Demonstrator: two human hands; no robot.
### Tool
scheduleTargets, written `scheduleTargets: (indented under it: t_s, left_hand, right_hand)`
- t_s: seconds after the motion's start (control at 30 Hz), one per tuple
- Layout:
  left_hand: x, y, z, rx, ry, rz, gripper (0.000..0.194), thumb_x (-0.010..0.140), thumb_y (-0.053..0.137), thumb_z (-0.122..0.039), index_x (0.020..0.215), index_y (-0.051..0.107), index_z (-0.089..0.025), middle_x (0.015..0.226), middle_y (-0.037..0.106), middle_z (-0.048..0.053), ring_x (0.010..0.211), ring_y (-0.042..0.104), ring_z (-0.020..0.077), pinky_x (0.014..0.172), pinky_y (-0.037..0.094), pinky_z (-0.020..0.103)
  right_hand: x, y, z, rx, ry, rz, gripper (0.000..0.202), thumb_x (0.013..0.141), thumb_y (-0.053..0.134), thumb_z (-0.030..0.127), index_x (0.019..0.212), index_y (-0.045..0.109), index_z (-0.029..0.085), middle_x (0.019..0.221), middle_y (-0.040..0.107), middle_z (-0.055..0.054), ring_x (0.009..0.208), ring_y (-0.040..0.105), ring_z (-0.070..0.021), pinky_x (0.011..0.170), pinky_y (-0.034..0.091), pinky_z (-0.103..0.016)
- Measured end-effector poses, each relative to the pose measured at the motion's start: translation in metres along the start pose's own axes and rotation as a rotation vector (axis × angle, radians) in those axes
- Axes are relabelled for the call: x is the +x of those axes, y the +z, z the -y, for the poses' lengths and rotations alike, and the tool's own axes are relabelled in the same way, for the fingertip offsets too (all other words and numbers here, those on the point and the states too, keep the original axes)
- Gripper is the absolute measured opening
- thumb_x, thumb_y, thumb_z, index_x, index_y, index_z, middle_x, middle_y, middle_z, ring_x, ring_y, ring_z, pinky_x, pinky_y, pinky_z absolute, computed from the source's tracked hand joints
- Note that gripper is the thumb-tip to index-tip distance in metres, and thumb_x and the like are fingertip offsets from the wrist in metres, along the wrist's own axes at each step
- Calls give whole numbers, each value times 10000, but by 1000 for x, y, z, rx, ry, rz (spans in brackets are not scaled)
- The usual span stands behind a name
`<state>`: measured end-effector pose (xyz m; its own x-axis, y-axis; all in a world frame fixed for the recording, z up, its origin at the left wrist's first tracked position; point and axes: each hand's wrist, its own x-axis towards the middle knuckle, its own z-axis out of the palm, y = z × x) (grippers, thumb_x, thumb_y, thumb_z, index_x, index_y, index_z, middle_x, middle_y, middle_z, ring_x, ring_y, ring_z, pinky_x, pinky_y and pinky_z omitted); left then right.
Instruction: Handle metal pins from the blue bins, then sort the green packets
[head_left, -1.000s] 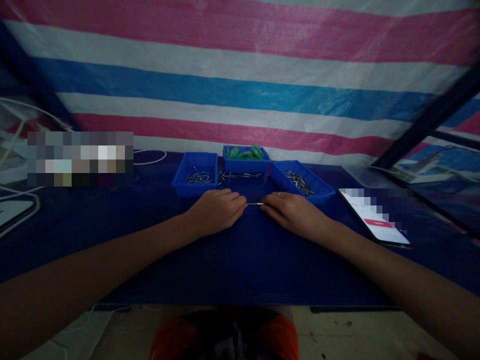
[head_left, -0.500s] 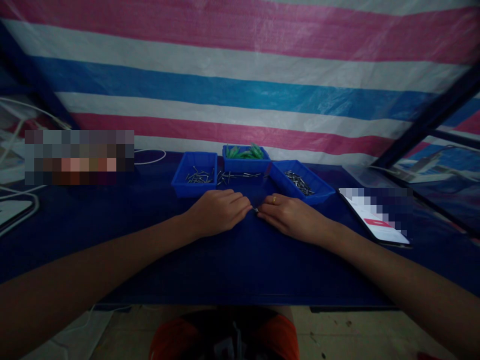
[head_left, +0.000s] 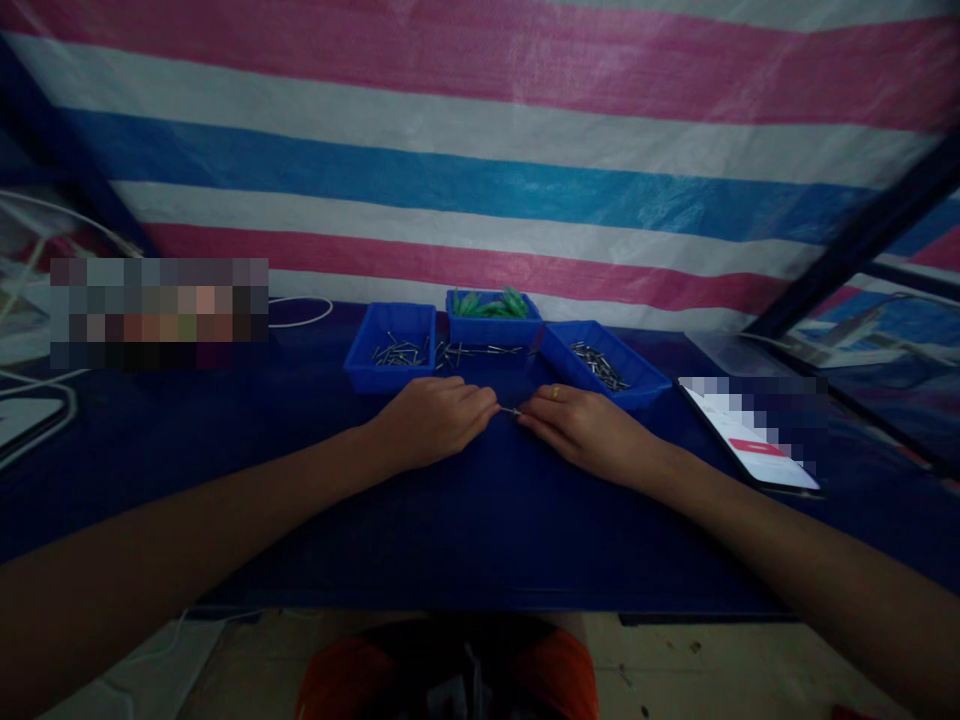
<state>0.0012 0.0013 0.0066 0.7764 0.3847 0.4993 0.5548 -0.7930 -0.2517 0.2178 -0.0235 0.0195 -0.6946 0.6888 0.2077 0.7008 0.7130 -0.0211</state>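
Note:
Between my two hands a thin, screw-like metal piece (head_left: pixel 509 410) spans a small gap above the blue table. My left hand (head_left: pixel 442 420) pinches its left end with curled fingers. At the other end, the fingertips of my right hand (head_left: pixel 574 425), with a ring on one finger, are closed on it. The piece is too small to tell its exact kind. Just beyond my left hand stands a blue bin (head_left: pixel 390 375) with loose metal screw-like pieces. Another blue bin (head_left: pixel 634 385), behind my right hand, holds similar metal pieces.
A third blue bin (head_left: pixel 491 330) with green plastic pieces stands at the back. Several metal pieces (head_left: pixel 487 350) lie between the bins. On the right lies a lit phone or tablet (head_left: pixel 750 450). White cables (head_left: pixel 300 312) run at the left. A striped sheet (head_left: pixel 480 150) hangs behind the table.
My hands have drawn slightly apart, the left one a little to the left, so more of the thin metal piece shows between the fingertips. The bins have not moved.

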Motion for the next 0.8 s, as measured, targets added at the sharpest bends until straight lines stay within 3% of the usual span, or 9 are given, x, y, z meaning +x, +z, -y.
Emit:
scheduleTargets:
  t_s: [0.33,0.57,0.8]
  left_hand:
    - [0,1,1,-8,-1,-19,309,944,340,-268,760,561,-154,630,570,4,606,535,139,568,385,242]
    - [-2,8,-2,-39,128,27,290,940,354,-264,788,577,-158,681,583,11,637,531,145,610,406,256]
    - [-1,6,-2,-42,117,59,299,942,347,-261,790,580,-149,700,593,19,654,531,147,638,413,259]
  right_hand:
    - [0,-5,-1,54,-18,-81,314,951,336,275,953,607,116,799,577,-65,738,550,-151,715,451,-282]
    - [-2,-11,11,72,-125,-238,332,953,332,278,932,620,115,764,607,-65,720,546,-149,688,457,-276]
    - [-2,-9,7,4,-39,-169,329,946,335,287,909,614,117,774,608,-73,741,555,-165,710,446,-292]
